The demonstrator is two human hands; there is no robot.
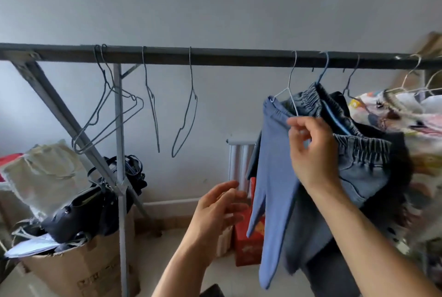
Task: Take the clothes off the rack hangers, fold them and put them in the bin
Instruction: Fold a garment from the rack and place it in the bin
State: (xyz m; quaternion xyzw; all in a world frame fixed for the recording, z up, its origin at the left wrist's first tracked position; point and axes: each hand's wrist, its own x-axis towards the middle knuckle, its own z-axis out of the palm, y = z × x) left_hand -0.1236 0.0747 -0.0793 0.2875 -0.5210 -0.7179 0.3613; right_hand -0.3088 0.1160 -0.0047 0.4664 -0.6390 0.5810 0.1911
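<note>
Fingertips [293, 122] of right hand [311, 150] pinch blue trousers [272, 165] on hanger [288, 88].

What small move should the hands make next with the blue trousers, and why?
Probably pull the waistband off the white hanger: the right hand pinches the light blue trousers at the waistband, and the left hand is open below.
</note>
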